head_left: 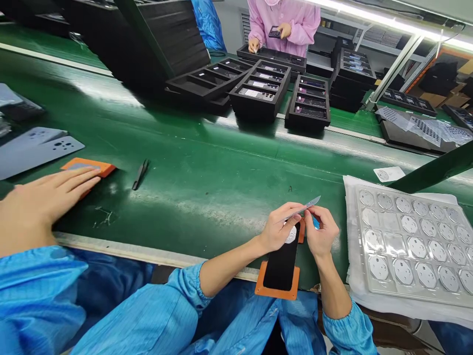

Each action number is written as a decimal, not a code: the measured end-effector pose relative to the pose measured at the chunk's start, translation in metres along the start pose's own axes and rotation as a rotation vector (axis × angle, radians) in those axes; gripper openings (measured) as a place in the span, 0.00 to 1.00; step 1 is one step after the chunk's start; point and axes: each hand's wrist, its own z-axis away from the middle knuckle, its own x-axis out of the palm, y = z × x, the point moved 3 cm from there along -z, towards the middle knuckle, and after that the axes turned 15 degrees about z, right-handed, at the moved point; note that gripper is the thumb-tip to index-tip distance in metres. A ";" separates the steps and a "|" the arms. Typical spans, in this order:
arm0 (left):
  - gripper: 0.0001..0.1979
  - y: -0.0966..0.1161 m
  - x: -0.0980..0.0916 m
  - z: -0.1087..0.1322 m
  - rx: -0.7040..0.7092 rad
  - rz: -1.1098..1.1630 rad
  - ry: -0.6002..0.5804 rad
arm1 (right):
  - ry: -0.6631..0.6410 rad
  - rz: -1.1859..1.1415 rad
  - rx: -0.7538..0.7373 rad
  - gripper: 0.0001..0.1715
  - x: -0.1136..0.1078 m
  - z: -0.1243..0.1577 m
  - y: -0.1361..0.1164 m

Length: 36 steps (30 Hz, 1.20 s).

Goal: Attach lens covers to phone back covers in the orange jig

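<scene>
My left hand [275, 228] is closed on a thin grey film sheet [313, 201], held tilted and nearly edge-on. My right hand [322, 230] pinches at the sheet's near edge, its fingertips close to those of the left. A small blue piece [316, 223] shows by the right fingers; what it belongs to is hidden. Under my hands lies a black phone back panel [280, 264] on an orange fixture [275, 294]. Near its far end is a white round piece [291, 235], partly covered by my left hand.
Right of my hands stands a clear tray [391, 219] of round white pieces. Black tweezers [140, 174] lie to the left. A co-worker's hand [48, 202] presses on another orange fixture [107, 169], beside grey sheets [44, 148]. Across the bench, black trays [260, 106] stand before a person in pink [283, 24].
</scene>
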 end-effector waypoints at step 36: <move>0.20 0.020 -0.072 -0.004 -0.412 0.563 0.522 | -0.197 0.287 0.536 0.11 -0.045 0.002 0.082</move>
